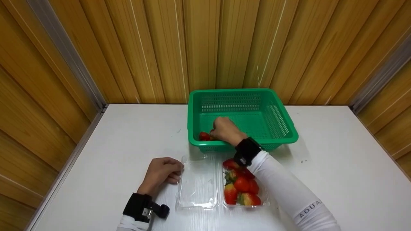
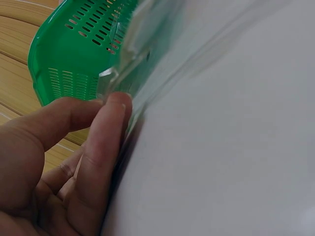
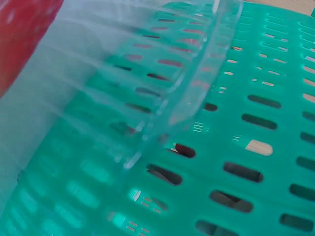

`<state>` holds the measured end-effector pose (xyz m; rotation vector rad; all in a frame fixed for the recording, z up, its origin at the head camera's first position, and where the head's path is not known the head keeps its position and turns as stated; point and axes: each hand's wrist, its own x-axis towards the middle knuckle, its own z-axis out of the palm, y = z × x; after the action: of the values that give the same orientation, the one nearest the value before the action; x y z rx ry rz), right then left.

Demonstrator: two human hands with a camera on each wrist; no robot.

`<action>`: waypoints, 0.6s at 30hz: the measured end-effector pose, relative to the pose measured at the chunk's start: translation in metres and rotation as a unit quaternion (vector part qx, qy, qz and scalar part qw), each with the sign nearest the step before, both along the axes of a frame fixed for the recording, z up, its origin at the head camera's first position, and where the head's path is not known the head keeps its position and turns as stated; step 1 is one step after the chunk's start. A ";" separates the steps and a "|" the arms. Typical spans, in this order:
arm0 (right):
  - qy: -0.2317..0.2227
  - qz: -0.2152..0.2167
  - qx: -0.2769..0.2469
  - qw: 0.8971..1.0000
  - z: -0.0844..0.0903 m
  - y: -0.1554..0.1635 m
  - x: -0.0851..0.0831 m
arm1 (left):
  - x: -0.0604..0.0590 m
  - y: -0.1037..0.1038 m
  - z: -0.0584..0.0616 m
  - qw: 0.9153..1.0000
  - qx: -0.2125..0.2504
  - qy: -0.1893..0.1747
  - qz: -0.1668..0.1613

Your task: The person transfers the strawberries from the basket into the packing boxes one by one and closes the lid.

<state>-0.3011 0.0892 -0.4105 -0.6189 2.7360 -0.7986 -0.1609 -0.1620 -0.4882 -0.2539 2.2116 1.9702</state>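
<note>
A clear plastic clamshell lies opened out on the table, its lid half (image 1: pixel 198 184) to the left of the half filled with strawberries (image 1: pixel 241 185). My left hand (image 1: pixel 163 173) pinches the lid's left edge between thumb and finger (image 2: pixel 106 128). Over the front left corner of a green basket (image 1: pixel 284 138), my right hand (image 1: pixel 226 130) reaches down with bent fingers beside a few strawberries (image 1: pixel 204 136). Its fingertips are mostly hidden, and I cannot tell whether they grip a berry. The right wrist view shows the basket's slotted wall (image 3: pixel 256 167) behind clear plastic (image 3: pixel 182 93).
The basket stands at the back of the white table (image 1: pixel 135 138), near a wood-patterned panel wall (image 1: pixel 199 48). More panels rise on the left and right sides. My right forearm (image 1: pixel 289 189) passes over the filled half's right side.
</note>
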 end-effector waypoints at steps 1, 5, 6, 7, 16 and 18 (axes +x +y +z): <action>-0.001 0.000 0.003 1.000 0.000 0.000 0.000 | 0.000 0.000 -0.001 1.000 0.000 -0.001 0.000; -0.006 -0.001 0.005 1.000 0.000 -0.001 0.000 | 0.000 -0.001 -0.002 1.000 -0.002 0.001 -0.001; -0.007 0.000 0.006 1.000 0.000 -0.001 0.000 | 0.000 -0.001 -0.001 1.000 -0.002 0.002 -0.001; -0.007 -0.001 0.006 1.000 0.000 -0.001 -0.001 | -0.001 -0.001 -0.001 1.000 -0.003 0.002 -0.001; -0.025 -0.011 0.020 0.999 0.001 -0.002 -0.002 | -0.001 0.000 0.001 1.000 -0.008 0.001 0.001; -0.025 -0.012 0.026 0.999 0.001 -0.002 -0.002 | -0.001 0.000 0.000 1.000 -0.004 -0.001 0.001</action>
<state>-0.3029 0.0871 -0.4093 -0.5496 2.7144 -0.7349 -0.1617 -0.1616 -0.4878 -0.2598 2.2196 1.9626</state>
